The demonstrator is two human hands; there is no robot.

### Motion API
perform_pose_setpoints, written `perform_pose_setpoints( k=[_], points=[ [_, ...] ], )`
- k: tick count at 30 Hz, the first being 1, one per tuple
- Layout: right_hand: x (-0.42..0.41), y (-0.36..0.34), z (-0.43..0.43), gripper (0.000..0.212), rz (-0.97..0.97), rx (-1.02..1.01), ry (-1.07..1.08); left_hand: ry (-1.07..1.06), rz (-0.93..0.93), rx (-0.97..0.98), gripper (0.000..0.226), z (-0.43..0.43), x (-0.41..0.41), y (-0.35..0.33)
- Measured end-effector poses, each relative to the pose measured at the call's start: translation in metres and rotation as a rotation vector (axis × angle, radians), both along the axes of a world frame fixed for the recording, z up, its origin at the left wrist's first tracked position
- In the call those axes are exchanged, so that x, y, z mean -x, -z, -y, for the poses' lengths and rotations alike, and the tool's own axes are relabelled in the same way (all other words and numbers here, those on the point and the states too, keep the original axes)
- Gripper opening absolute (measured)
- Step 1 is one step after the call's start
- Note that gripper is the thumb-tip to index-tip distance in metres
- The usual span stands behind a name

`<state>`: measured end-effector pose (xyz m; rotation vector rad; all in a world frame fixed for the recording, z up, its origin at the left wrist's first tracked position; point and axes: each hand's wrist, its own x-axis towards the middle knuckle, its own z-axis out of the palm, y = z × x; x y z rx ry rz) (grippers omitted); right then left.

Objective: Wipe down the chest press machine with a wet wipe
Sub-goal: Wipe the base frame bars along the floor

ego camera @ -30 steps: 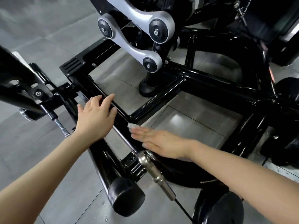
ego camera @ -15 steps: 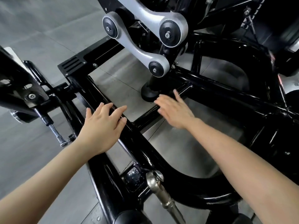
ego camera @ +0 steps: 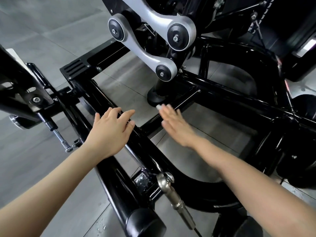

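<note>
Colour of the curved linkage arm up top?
Silver metal linkage arm, black round caps; head view.

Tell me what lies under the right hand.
A black frame bar runs beneath the right hand. The end of a white wipe sticks out past the hand; the hand covers the rest of the wipe.

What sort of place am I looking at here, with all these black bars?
Most likely a gym. The black tubular frame and the silver linkage arm with round pivot caps look like a weight machine, standing on a grey tiled floor.
</note>
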<state>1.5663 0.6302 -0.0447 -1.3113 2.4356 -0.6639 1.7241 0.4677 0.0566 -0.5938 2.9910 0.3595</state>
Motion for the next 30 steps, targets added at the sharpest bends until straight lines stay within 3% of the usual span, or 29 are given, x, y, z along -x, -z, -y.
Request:
perform_pose_setpoints(
  k=[4,8,13,17,25,30],
  points=[
    [-0.057,-0.002,0.013,0.08,0.311,0.087,-0.185,0.001,-0.061,-0.008,0.045,0.0,0.0,-0.001],
    [-0.075,-0.016,-0.01,0.05,0.688,0.149,-0.1,0.014,-0.077,-0.023,0.045,0.001,-0.002,-0.002],
    [-0.091,-0.027,-0.066,0.046,0.725,0.183,-0.17,0.009,-0.094,-0.043,0.043,0.001,-0.002,-0.004],
    [-0.099,-0.032,-0.118,0.05,0.514,0.114,-0.245,0.021,-0.133,-0.046,0.041,0.001,-0.001,-0.007],
    [-0.13,-0.048,-0.199,0.046,-0.215,-0.118,-0.383,0.174,-0.027,-0.014,0.041,-0.018,0.002,-0.022],
    [-0.131,-0.042,-0.146,0.043,-0.253,-0.1,-0.463,0.319,-0.006,-0.025,0.04,-0.066,0.021,-0.039]
  ],
)
